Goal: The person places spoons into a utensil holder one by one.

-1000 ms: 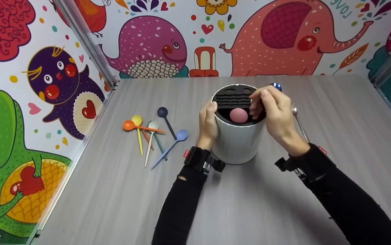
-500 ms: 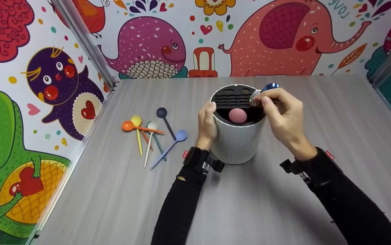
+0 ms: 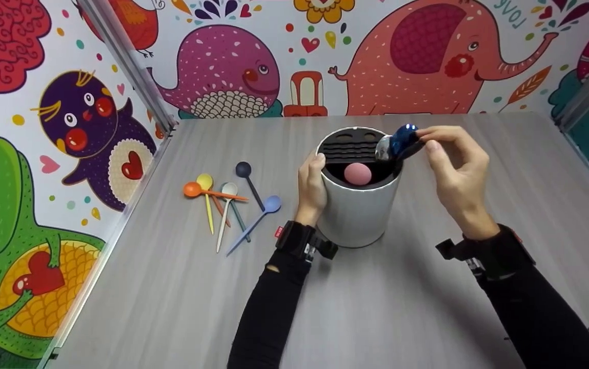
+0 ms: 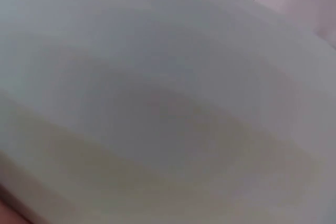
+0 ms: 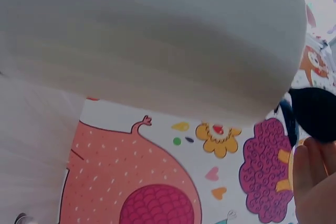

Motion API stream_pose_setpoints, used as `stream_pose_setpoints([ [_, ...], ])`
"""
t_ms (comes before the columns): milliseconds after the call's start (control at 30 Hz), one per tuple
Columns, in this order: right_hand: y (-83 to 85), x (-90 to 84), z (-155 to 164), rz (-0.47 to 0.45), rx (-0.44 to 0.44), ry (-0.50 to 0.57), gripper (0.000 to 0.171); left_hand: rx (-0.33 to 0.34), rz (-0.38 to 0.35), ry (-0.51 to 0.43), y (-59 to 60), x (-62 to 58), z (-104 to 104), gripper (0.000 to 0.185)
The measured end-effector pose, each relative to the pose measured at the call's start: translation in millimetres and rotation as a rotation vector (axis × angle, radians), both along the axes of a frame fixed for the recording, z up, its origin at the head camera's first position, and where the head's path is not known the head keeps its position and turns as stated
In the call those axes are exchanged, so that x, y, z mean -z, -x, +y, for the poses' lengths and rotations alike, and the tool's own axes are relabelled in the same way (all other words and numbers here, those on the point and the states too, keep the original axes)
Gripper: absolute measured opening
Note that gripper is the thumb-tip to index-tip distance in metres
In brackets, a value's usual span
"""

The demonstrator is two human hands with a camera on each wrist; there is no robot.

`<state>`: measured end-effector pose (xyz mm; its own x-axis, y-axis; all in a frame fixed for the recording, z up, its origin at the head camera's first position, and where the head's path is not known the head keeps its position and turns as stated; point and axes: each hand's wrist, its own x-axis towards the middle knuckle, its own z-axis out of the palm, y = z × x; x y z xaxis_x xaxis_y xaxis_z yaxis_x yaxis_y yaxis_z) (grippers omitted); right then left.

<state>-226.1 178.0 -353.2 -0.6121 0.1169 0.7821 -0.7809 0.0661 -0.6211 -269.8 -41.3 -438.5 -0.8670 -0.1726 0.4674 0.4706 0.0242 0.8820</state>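
Observation:
My left hand (image 3: 311,192) grips the left side of a white cylindrical utensil holder (image 3: 358,215), its thumb at the rim. The holder has a black slotted insert (image 3: 348,149) across the back of its top. A pink round spoon head (image 3: 358,174) shows in the open front part. At the right rim stand a silver spoon head (image 3: 383,148) and a shiny dark blue one (image 3: 403,141); their handles are hidden. With its fingertips, my right hand (image 3: 458,177) pinches the edge of the dark spoon head, which looks black (image 5: 315,114) in the right wrist view.
Several coloured spoons lie crossed on the grey table (image 3: 171,287) to the left, among them an orange spoon (image 3: 191,189), a lilac spoon (image 3: 272,204) and a navy spoon (image 3: 243,169). Panels with cartoon animals (image 3: 227,66) enclose the table at the back and sides.
My right hand has moved off the holder's opening to the right, uncovering the silver and dark blue spoon heads. The dark blue head has tilted. My left hand has stayed on the holder.

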Motion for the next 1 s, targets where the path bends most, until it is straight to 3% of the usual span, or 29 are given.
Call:
stream_pose_setpoints([
  [433, 21.3, 19.5, 35.4, -0.130, 0.151, -0.046, 0.024, 0.010, -0.007, 0.000, 0.8, 0.6, 0.5, 0.055],
  [733, 45.0, 36.5, 57.2, -0.380, 0.268, -0.231, 0.041, 0.019, 0.002, -0.012, 0.2, -0.6, 2.0, 0.053],
  [1000, 66.3, 52.2, 69.7, -0.595, 0.233, -0.300, 0.057, 0.021, -0.006, -0.004, 0.9, 0.5, 1.0, 0.056],
])
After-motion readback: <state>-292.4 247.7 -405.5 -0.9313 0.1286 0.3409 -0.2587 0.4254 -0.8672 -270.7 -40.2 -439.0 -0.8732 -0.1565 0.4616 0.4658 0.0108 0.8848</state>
